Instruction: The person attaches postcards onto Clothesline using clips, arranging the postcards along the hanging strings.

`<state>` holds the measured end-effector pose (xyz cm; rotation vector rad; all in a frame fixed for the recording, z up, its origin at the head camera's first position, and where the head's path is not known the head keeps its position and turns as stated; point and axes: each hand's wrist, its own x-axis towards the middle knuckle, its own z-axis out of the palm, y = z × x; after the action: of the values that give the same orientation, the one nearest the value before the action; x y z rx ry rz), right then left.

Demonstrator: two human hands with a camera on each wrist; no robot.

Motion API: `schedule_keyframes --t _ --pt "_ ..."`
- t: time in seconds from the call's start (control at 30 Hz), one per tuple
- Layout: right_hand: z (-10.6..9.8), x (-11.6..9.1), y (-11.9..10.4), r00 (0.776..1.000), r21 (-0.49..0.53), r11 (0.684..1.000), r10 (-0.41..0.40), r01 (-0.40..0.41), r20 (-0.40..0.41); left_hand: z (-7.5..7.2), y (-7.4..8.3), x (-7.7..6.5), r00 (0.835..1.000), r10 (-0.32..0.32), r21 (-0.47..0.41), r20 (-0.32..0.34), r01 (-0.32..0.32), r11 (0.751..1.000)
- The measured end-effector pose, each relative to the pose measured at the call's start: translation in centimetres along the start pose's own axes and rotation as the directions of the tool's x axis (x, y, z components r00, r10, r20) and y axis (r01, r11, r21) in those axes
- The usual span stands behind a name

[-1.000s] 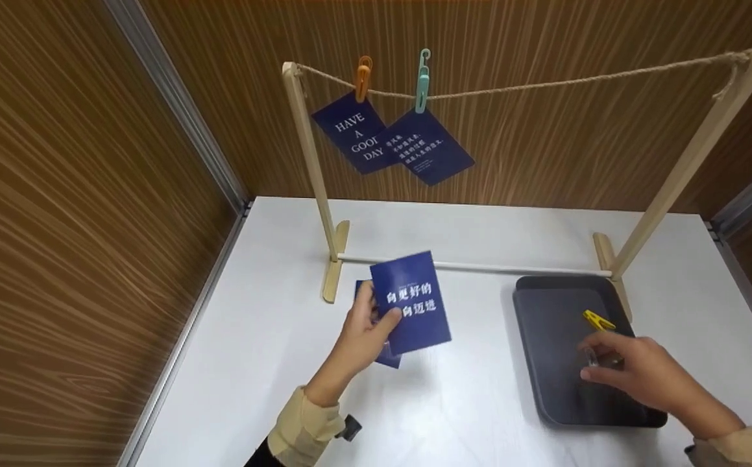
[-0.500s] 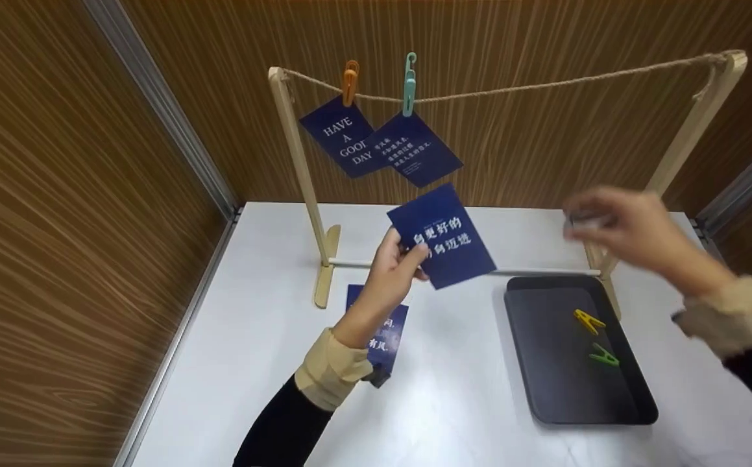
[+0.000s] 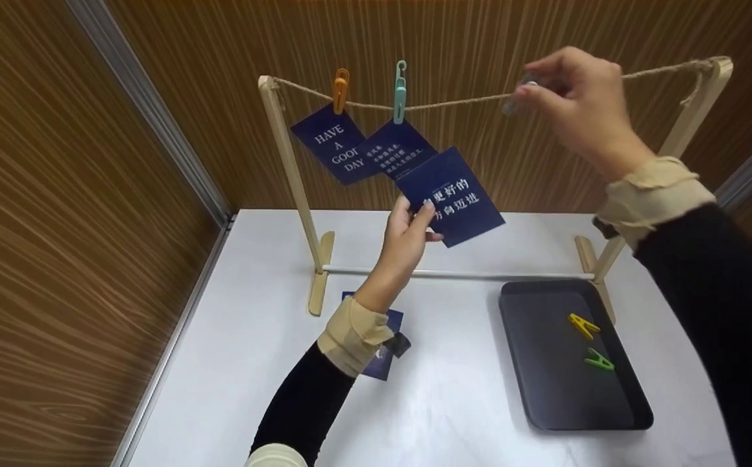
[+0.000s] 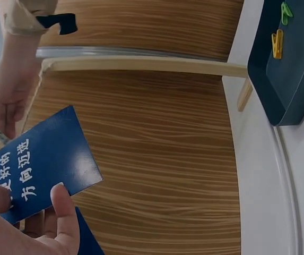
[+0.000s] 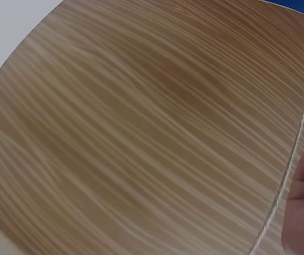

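My left hand (image 3: 405, 237) pinches a dark blue card (image 3: 463, 207) with white Chinese characters, thumb over its lower left edge. The card overlaps a hanging card in the head view. Up at the twine line (image 3: 460, 104), my right hand (image 3: 583, 107) pinches a greyish clothespin (image 3: 512, 105), mostly covered by the fingers and slightly blurred. Left along the twine, an orange clothespin (image 3: 340, 94) bears a "HAVE A GOOD DAY" card (image 3: 330, 143), and a teal clothespin (image 3: 400, 97) bears another blue card (image 3: 408, 139). Both hang by a corner.
A wooden frame (image 3: 294, 175) carries the twine. At the table's right stands a dark tray (image 3: 525, 363) with a yellow clothespin (image 3: 584, 325) and a green clothespin (image 3: 599, 359). Blue cards (image 3: 379, 370) lie on the white table, partly behind the left forearm.
My right hand has risen from the tray to the twine with the greyish clothespin. My left hand has lifted the blue card up and right, toward the hanging cards.
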<state>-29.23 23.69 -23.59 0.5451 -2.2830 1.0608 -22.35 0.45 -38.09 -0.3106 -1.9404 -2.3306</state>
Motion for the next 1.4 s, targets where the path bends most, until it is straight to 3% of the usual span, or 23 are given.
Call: schedule_keyframes --t 0.23,0.5,0.73,1.07,1.4 --pt "2.0 2.9 -0.9 0.999 0.142 0.990 -0.012 0.007 0.035 1.1 0.1 2.6 0.998 -0.038 0.001 -0.057 0.038 0.999" --pt "2.4 4.1 -1.8 0.990 0.149 0.987 0.038 -0.058 0.135 2.2 0.4 4.4 0.995 -0.066 -0.018 -0.074 0.065 0.998" --pt "3.0 3.3 -2.1 0.959 0.061 0.995 0.056 -0.076 0.277 1.9 -0.2 4.6 0.992 -0.074 0.014 -0.101 0.075 0.997" --pt "2.9 2.9 -2.4 0.946 0.012 0.998 0.049 -0.056 0.321 2.2 0.0 4.6 0.993 -0.078 0.000 -0.090 0.078 0.997" --pt "3.3 2.6 -2.2 0.949 -0.031 0.999 0.037 -0.029 0.313 2.3 -0.1 4.3 0.993 -0.090 -0.004 -0.079 0.090 0.996"
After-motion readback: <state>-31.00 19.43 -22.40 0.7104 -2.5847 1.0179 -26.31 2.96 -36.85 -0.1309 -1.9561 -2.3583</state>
